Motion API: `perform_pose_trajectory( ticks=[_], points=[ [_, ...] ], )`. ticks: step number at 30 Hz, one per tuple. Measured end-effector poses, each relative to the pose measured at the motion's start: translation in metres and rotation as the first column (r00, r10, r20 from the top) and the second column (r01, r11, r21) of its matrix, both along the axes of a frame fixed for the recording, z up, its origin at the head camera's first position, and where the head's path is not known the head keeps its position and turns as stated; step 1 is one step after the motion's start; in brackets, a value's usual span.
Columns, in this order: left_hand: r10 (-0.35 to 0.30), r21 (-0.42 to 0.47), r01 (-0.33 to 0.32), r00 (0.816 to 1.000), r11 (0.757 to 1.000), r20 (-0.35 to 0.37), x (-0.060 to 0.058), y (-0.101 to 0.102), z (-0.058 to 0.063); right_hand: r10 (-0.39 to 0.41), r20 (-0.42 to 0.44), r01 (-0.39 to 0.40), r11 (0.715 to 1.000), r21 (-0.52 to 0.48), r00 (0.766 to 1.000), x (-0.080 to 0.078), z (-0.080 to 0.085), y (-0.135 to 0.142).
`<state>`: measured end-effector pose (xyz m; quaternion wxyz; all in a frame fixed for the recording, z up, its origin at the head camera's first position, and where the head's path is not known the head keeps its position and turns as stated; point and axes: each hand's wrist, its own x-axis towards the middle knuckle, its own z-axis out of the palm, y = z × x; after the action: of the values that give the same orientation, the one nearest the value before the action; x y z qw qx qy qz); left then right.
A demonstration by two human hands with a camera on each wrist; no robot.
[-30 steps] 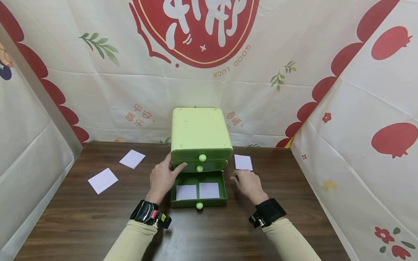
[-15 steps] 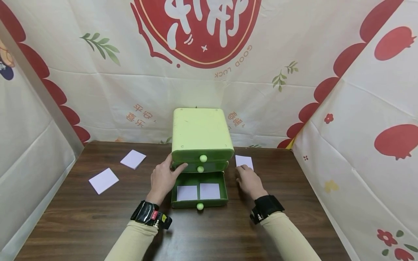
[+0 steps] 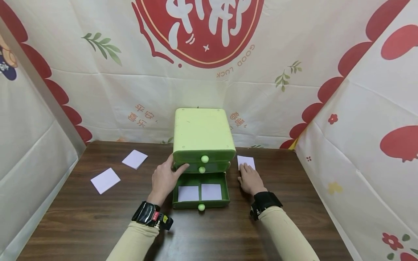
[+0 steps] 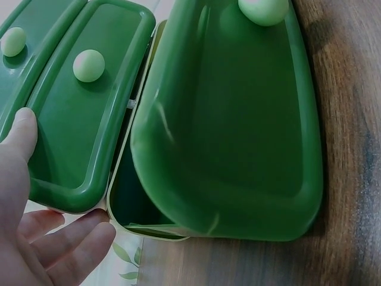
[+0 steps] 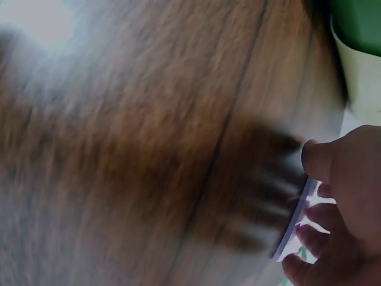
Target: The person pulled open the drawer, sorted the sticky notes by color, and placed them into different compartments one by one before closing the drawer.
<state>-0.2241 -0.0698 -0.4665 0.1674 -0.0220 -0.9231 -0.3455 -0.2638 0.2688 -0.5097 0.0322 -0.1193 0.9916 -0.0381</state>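
Observation:
A small green drawer cabinet [image 3: 204, 128] stands at the back of the table. My left hand [image 3: 164, 181] holds its left side, thumb on the middle drawer [image 4: 65, 137] front and the other fingers along the side. Below, the bottom drawer [image 3: 213, 204] is pulled out; one white square card [image 3: 188, 194] shows left of its divider and another white card [image 3: 211, 192] right of it. To the cabinet's right, my right hand [image 3: 251, 181] rests its fingertips on a white card [image 3: 245, 160] lying on the table. In the right wrist view, the thumb stands apart from that card's near edge.
Two more white cards lie at the left: a nearer card [image 3: 105, 181] and a farther card [image 3: 135, 159]. Printed cloth [image 3: 147, 90] hangs behind the brown wooden table [image 3: 202, 239] and along both sides.
My right hand has moved forward, from beside the open drawer onto the near part of the right-hand card. The left hand stays on the cabinet.

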Motion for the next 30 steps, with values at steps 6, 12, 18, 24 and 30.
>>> perform_pose_trajectory(
  ticks=[6,12,18,24,30],
  points=[
    [0.002,-0.005,-0.002,1.0,1.0,-0.005,0.0,0.0,0.001,-0.01,-0.035,0.011,1.0,0.02,0.999,0.0,0.01,0.0],
    [-0.007,-0.002,0.007,1.0,1.0,-0.001,0.001,0.0,0.001,-0.004,-0.018,0.004,1.0,0.01,1.0,-0.002,0.011,0.001],
    [-0.008,0.005,0.008,1.0,1.0,0.016,0.0,0.0,0.001,-0.04,0.003,0.04,0.997,-0.063,0.999,-0.004,0.008,0.002],
    [-0.006,0.007,0.006,1.0,1.0,0.015,-0.001,0.0,0.001,-0.065,0.044,0.068,0.996,-0.053,0.997,-0.004,0.01,0.002],
    [-0.008,0.006,0.008,1.0,1.0,0.015,-0.001,-0.001,0.001,-0.08,0.095,0.082,0.996,-0.019,0.992,-0.004,0.015,0.001]
  ],
)
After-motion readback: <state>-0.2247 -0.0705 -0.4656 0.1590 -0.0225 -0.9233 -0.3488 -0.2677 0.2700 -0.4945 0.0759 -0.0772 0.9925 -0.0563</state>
